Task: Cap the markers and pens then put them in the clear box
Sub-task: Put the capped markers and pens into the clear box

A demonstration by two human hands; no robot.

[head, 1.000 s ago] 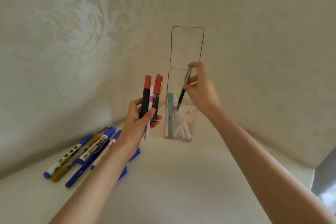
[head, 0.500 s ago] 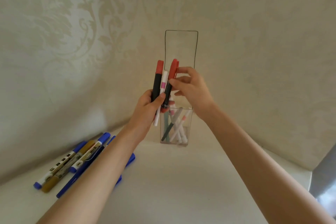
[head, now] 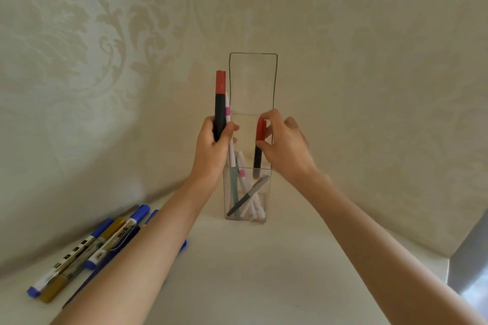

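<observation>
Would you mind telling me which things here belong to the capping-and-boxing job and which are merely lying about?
Job: clear box; slim red-capped marker, in the right hand; thick red-capped marker and pink-banded pen, in the left hand; pens inside the box; blue and gold markers on the table.
Not the job: patterned wall; grey panel at the right edge.

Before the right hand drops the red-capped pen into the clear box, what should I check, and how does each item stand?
1. Cap on the red-capped pen: ok.
2. Pen's lower end inside the clear box opening: ok.
3. Box lid swung up, out of the way: ok.
4. Right hand pinches the pen: ok.
5. Left hand grips the red-capped marker and white-and-pink pen: ok.
6. Those two clear of the box rim: cannot tell.
</observation>
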